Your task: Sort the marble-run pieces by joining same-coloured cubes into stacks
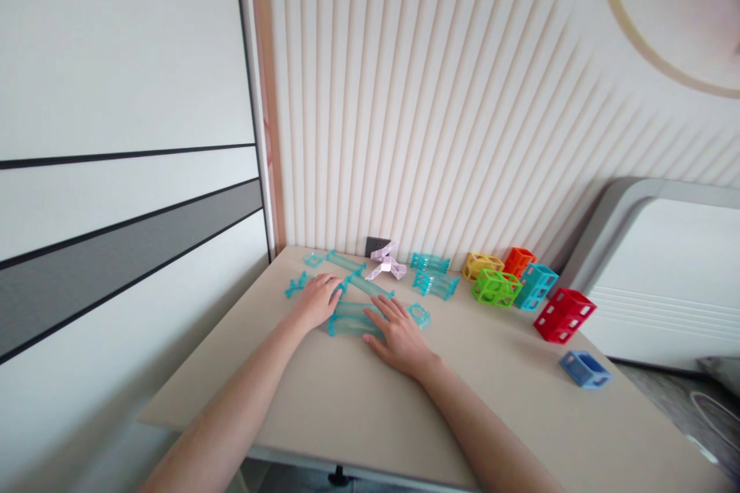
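Both my hands lie flat, unclenched: left hand (317, 300) and right hand (398, 337) flank and touch the teal track piece (350, 319) between them.

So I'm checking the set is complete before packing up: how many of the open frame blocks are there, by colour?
Yellow block: 1
Orange block: 1
Green block: 1
Teal block: 1
Red block: 1
Blue block: 1
Total: 6
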{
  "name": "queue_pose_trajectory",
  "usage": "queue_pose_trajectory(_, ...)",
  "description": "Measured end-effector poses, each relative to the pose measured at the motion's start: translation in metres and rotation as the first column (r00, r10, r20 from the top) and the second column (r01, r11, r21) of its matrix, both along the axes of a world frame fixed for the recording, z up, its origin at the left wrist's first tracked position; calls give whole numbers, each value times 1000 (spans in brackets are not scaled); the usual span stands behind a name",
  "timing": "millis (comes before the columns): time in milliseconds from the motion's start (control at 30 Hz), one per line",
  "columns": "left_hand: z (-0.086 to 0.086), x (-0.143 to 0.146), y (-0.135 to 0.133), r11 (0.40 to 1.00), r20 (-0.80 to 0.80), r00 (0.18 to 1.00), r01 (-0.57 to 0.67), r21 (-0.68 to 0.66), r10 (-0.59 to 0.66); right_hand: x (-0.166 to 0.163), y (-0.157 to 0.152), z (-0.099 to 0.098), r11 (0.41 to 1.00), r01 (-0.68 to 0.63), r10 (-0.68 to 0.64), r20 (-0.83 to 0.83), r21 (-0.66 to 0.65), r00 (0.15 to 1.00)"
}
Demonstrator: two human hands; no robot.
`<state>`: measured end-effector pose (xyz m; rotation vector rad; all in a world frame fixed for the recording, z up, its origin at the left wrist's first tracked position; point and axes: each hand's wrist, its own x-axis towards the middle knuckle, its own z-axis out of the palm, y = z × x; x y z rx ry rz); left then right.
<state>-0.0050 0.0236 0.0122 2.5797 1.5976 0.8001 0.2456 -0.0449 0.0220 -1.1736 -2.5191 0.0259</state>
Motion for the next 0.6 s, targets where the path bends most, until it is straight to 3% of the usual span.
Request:
queue_pose_trajectory(267, -9, -1, 6, 999, -45, 999, 10, -40, -12, -4, 1, -6, 999, 28, -28, 7, -36, 1000)
queue_pose_trajectory(600, -4, 1, 2, 998, -42, 999, 16, -57, -19, 8, -4, -3, 999, -8, 7, -19, -47, 1000)
